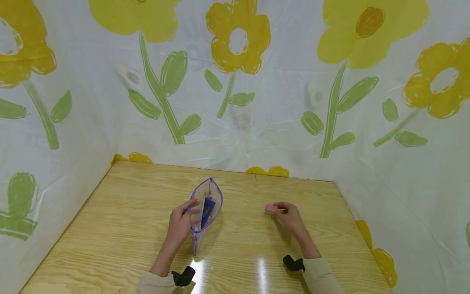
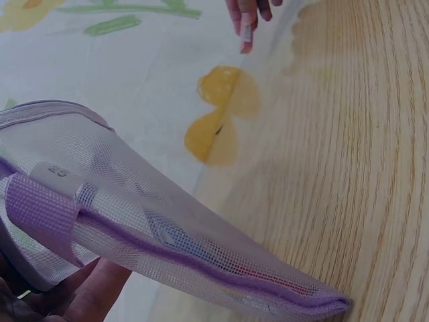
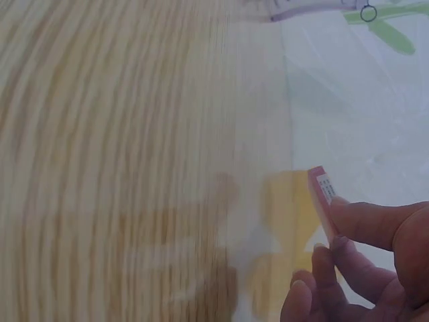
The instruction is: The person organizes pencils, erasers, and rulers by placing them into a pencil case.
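My left hand (image 1: 180, 222) grips the near-left side of a mesh zipper pouch (image 1: 219, 204) with purple trim, its mouth unzipped and facing up. Inside the pouch lie blue ruler-like pieces (image 1: 208, 210) and a thin yellow pencil-like stick (image 1: 203, 202). In the left wrist view, the white mesh pouch (image 2: 154, 194) shows a purple tab and seam, with blue and red contents through the mesh. To the right, my right hand (image 1: 291, 218) pinches a small pink eraser (image 1: 271, 208) between thumb and fingers. A white printed label on the eraser (image 3: 323, 184) shows in the right wrist view.
A wooden table (image 1: 147, 196) lies under both hands. White sheeting printed with yellow flowers (image 1: 238, 134) stands around its back and sides. Black wrist-worn devices (image 1: 183, 277) sit at both sleeve cuffs.
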Motion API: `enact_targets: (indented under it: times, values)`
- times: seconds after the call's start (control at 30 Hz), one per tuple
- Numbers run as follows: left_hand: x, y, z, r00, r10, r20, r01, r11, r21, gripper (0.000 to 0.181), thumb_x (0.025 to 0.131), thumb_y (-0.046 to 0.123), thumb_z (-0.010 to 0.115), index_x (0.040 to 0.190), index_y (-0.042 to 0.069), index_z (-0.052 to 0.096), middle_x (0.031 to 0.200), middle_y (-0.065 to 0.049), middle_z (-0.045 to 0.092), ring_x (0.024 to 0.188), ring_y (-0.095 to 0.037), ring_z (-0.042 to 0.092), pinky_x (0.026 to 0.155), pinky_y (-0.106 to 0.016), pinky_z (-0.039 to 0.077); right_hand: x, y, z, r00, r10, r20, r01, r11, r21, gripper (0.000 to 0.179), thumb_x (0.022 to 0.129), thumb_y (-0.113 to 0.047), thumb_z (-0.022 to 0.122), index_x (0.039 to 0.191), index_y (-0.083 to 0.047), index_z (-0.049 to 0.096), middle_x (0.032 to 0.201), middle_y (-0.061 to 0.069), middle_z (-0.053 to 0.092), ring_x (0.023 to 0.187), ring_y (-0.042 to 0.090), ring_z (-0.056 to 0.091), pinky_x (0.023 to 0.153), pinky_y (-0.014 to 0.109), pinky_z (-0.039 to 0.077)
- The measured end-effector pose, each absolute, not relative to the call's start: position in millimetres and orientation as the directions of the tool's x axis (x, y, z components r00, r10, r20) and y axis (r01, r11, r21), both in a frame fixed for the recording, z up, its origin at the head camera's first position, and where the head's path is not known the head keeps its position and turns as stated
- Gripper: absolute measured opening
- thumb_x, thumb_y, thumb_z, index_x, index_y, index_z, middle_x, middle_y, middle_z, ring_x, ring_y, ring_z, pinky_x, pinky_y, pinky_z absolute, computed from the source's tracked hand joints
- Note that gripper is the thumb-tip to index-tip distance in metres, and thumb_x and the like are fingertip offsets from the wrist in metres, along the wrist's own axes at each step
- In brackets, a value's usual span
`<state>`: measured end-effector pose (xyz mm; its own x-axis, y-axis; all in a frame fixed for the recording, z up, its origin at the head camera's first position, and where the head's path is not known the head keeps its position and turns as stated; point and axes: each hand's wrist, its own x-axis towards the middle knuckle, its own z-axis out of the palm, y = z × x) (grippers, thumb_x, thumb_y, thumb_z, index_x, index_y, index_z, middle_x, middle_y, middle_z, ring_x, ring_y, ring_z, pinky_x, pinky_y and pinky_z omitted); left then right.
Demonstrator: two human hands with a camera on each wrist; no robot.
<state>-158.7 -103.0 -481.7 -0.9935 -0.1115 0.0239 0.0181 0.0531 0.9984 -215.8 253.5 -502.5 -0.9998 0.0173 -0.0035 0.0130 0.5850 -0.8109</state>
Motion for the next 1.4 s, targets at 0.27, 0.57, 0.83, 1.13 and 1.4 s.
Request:
enact_targets:
  times: [0.27,0.57,0.83,1.13,1.4]
  values:
    - [-159,-105,-483,-0.993,-0.111,0.031,0.026,0.043,0.999,0.049,0.097,-0.007,0.030,0.142,-0.012,0.050,0.137,-0.031,0.058,0.118,-0.045,0.063,0.084,-0.035,0.065,-216,237,-500,-1.000,-0.019,-0.002,-0.009,0.564,-0.826,0.025,0.097,-0.006,0.065,0.121,0.001,0.070,0.121,0.019,0.067,0.092,0.022,0.061,0.066,0.026,0.053]
    - [-161,-105,-484,-0.993,-0.109,0.036,0.034,0.019,0.999,0.051,0.096,-0.008,0.029,0.142,-0.012,0.050,0.137,-0.031,0.058,0.118,-0.046,0.063,0.084,-0.035,0.065,-219,218,-501,-0.985,-0.157,0.077,-0.147,0.497,-0.855,0.022,0.094,-0.002,0.069,0.116,0.000,0.071,0.114,0.015,0.068,0.091,0.021,0.062,0.070,0.022,0.055]
    - [-158,-106,-484,-0.992,-0.123,0.040,0.036,0.029,0.999,0.049,0.096,-0.009,0.030,0.141,-0.013,0.051,0.135,-0.032,0.059,0.116,-0.046,0.064,0.082,-0.036,0.066,-216,199,-498,-0.965,-0.245,0.090,-0.197,0.458,-0.867,0.022,0.095,-0.005,0.070,0.117,-0.002,0.071,0.110,0.012,0.068,0.093,0.020,0.060,0.071,0.022,0.055]
    - [-158,-106,-484,-0.993,-0.119,0.023,0.022,0.011,1.000,0.051,0.096,-0.009,0.030,0.142,-0.012,0.050,0.136,-0.032,0.058,0.118,-0.045,0.063,0.084,-0.036,0.065,-210,175,-480,-0.937,-0.334,0.099,-0.250,0.449,-0.858,0.024,0.096,-0.014,0.070,0.120,-0.008,0.070,0.113,0.009,0.067,0.098,0.019,0.059,0.073,0.023,0.055]
    - [-159,-107,-483,-0.993,-0.113,0.028,0.028,0.003,1.000,0.050,0.096,-0.009,0.030,0.142,-0.013,0.050,0.137,-0.032,0.057,0.119,-0.046,0.062,0.084,-0.035,0.065,-200,153,-464,-0.912,-0.380,0.152,-0.314,0.412,-0.856,0.023,0.096,-0.013,0.071,0.119,-0.009,0.070,0.116,0.009,0.066,0.101,0.022,0.058,0.076,0.024,0.054]
